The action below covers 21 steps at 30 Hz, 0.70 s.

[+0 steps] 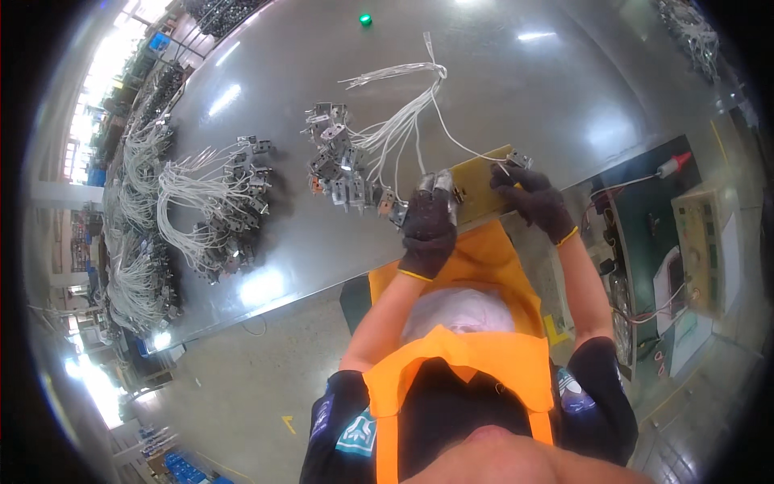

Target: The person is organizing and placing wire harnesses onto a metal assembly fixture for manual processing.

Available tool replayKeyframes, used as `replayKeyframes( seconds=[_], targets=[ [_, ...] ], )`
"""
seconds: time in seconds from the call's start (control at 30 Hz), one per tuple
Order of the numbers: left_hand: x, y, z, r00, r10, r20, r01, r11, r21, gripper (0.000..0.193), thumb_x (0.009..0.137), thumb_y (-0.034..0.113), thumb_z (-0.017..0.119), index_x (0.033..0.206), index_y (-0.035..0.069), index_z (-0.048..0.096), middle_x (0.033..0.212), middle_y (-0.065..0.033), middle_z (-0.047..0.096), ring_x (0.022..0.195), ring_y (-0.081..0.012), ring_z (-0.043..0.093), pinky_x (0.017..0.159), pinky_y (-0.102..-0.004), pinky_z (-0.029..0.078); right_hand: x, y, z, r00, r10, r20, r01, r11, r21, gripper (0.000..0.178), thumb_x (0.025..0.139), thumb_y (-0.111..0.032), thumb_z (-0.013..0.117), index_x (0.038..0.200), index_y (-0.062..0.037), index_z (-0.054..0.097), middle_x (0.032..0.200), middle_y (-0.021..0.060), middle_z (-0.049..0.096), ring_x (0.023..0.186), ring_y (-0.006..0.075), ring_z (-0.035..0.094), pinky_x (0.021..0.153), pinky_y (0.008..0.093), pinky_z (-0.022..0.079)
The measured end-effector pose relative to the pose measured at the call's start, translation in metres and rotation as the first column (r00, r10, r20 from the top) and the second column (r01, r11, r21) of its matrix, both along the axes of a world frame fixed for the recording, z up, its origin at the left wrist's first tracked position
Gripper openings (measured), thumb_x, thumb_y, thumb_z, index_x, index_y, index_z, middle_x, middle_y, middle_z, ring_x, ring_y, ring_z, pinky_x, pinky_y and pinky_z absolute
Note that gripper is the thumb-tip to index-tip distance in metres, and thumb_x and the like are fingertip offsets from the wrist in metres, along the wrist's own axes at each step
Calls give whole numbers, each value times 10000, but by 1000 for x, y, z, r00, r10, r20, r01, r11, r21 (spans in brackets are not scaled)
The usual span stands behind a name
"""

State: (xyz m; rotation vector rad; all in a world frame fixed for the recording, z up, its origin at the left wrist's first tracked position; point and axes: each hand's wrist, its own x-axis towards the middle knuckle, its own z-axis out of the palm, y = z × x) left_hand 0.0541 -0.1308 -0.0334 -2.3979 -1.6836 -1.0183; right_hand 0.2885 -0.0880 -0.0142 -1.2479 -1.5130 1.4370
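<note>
My left hand [430, 226], in a dark glove with silver-wrapped fingertips, is at the table's front edge, its fingers together beside the left end of a yellowish plate [480, 189]. What it grips, if anything, is hidden. My right hand [538, 202], also gloved, is closed at the plate's right end on a small metal bracket [518, 159] with a white wire. That wire runs up left to a tied bundle of white wires [411, 109]. Several more metal brackets [334, 153] hang from the bundle's other wires and lie in a cluster left of my left hand.
Another wired bracket bundle [218, 198] lies farther left on the grey metal table [298, 242], with a long heap of bundles [133, 210] beyond it. A green light [365, 19] shows at the far side. To the right are a red-tipped cable [672, 166] and a boxed device [698, 250].
</note>
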Motion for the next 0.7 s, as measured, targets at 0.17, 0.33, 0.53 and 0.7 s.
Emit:
replayKeyframes(
  seconds=[0.17, 0.33, 0.53, 0.7],
  targets=[
    [-19, 7, -6, 839, -21, 544, 212, 933, -291, 549, 869, 117, 702, 1342, -14, 457, 1254, -198, 558, 1132, -326, 578, 971, -395, 468, 22, 25, 14, 991, -129, -20, 129, 992, 4, 347, 865, -157, 709, 1201, -72, 684, 980, -2, 702, 789, 49, 618, 626, 199, 492],
    [9, 3, 3, 285, 176, 942, 485, 822, -300, 526, 948, 132, 635, 1393, -37, 411, 1228, -84, 548, 1107, -176, 541, 959, -317, 460, 23, 17, 22, 997, -77, -15, 75, 992, -105, 364, 896, -217, 679, 1236, -86, 671, 959, -1, 697, 747, 39, 589, 594, 195, 473],
    [32, 13, 2, 799, -31, 600, 194, 959, -208, 579, 895, 147, 684, 1364, -70, 421, 1184, -192, 580, 1074, -288, 595, 939, -386, 477, 10, -10, 38, 998, -9, 58, 8, 1000, 10, 353, 947, -250, 609, 1271, -118, 654, 913, 3, 695, 738, 73, 607, 608, 224, 488],
    [33, 35, -36, 881, -142, 452, 216, 969, -116, 514, 795, 77, 694, 1254, -49, 499, 986, -242, 617, 891, -447, 603, 765, -486, 488, -13, -21, 35, 891, -35, 453, -263, 773, 577, 333, 944, -266, 598, 1243, -132, 660, 929, 104, 702, 769, 245, 670, 650, 344, 526]
  ],
)
